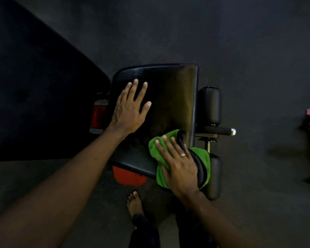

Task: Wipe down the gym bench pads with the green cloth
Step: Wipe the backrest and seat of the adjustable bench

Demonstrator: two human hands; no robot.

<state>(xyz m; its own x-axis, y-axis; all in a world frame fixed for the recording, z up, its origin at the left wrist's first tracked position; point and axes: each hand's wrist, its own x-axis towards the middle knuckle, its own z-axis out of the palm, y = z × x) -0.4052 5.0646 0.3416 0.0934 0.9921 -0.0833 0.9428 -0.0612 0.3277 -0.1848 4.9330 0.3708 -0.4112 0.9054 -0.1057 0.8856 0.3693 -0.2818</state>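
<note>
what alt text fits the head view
The right hand presses a green cloth onto the near right corner of a black seat pad, while the left hand rests flat on it. Two roller pads sit to the right.

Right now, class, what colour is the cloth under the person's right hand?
The cloth is bright green with a black edge; the head view shows it.

Glossy smooth seat pad (168,97); soft green cloth (158,145).
</note>
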